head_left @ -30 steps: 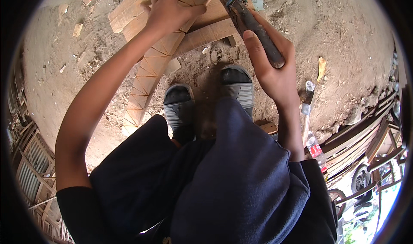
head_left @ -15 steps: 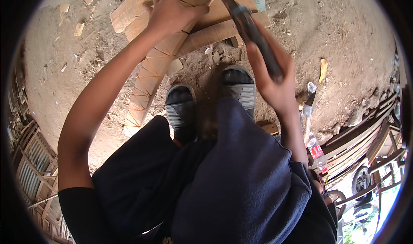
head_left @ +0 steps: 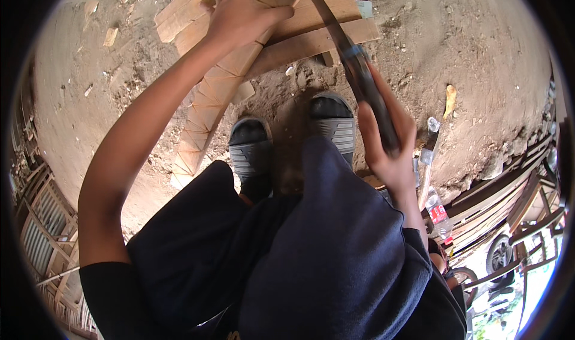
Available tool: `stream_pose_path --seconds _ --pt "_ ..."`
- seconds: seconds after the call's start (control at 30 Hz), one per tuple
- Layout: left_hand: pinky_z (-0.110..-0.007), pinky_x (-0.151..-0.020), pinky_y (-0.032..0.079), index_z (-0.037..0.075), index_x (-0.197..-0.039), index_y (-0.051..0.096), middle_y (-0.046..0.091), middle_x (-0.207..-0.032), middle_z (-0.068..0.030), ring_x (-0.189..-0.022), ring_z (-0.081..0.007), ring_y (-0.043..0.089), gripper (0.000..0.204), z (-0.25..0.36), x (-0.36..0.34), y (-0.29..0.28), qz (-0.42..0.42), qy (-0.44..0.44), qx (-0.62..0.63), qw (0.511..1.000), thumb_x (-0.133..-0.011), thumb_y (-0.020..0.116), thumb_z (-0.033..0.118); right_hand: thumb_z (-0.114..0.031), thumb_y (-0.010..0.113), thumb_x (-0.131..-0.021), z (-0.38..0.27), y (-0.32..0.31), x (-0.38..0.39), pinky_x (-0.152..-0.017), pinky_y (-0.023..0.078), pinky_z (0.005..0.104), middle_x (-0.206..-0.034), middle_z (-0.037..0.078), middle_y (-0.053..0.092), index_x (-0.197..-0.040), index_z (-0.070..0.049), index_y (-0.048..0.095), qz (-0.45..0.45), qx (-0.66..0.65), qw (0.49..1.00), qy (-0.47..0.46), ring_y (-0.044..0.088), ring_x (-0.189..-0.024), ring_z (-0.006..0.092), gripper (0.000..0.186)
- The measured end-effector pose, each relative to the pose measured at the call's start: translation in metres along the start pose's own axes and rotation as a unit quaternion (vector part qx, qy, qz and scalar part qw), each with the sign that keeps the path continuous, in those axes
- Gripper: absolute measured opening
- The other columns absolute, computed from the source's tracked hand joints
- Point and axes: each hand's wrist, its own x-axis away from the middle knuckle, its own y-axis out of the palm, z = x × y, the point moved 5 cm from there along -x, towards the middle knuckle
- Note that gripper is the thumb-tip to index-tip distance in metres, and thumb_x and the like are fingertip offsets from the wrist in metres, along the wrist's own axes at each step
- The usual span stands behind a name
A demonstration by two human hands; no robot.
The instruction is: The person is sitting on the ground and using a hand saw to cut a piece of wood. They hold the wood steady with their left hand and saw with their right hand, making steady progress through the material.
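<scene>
My right hand [head_left: 389,139] is closed round the dark handle of a handsaw [head_left: 326,13], which has a blue band where handle meets blade. The long, narrow blade runs up and left, crossing the wood at the top edge; its tip is out of view. My left hand [head_left: 242,19] grips a long wooden plank [head_left: 206,112] from above, thumb stretched to the right, fingers spread over its far part. Zigzag lines forming triangles mark the plank. It slants down toward my left knee, lying across a low wooden support [head_left: 299,49]. The fingertips are partly cut off.
My sandalled feet [head_left: 251,148] stand on bare dirt just below the support. Wood scraps [head_left: 110,37] lie at the left. To the right are a yellowish scrap [head_left: 450,100] and a plastic bottle [head_left: 440,215]. Stacked boards [head_left: 485,202] and a wheel [head_left: 500,253] stand farther right.
My right hand has drawn the handsaw back toward me and slightly right, so more blade shows. The left hand and the plank have stayed in place.
</scene>
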Motion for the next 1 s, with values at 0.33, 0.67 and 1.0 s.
stream_pose_path --seconds 0.33,0.67,1.0 --pt "-0.07 -0.114 0.012 0.018 -0.141 0.055 0.022 -0.156 -0.0349 -0.144 -0.0567 0.013 0.079 -0.011 0.003 0.001 0.027 0.02 0.002 0.999 -0.072 0.074 0.05 -0.016 0.057 -0.097 -0.018 0.018 -0.053 -0.095 0.046 0.0295 -0.12 0.019 0.066 -0.14 0.007 0.049 -0.072 -0.009 0.989 0.128 0.062 -0.11 0.0193 0.049" --pt "-0.07 -0.114 0.012 0.019 -0.141 0.056 0.021 -0.154 -0.0381 -0.145 -0.0567 0.012 0.075 -0.002 0.0 0.003 0.003 0.024 -0.012 1.0 -0.076 0.074 0.052 -0.014 0.058 -0.097 -0.02 0.018 -0.051 -0.099 0.045 0.0298 -0.123 0.02 0.066 -0.14 0.007 0.049 -0.046 -0.045 0.99 0.128 0.06 -0.115 0.0171 0.049" --pt "-0.07 -0.114 0.011 0.019 -0.14 0.057 0.02 -0.155 -0.037 -0.144 -0.0581 0.012 0.075 0.005 0.002 -0.001 -0.011 0.02 -0.012 1.0 -0.074 0.074 0.052 -0.012 0.055 -0.098 -0.02 0.004 -0.009 -0.102 0.046 0.0324 -0.127 0.024 0.064 -0.139 0.01 0.049 -0.028 -0.039 0.996 0.075 0.061 -0.12 0.0245 0.047"
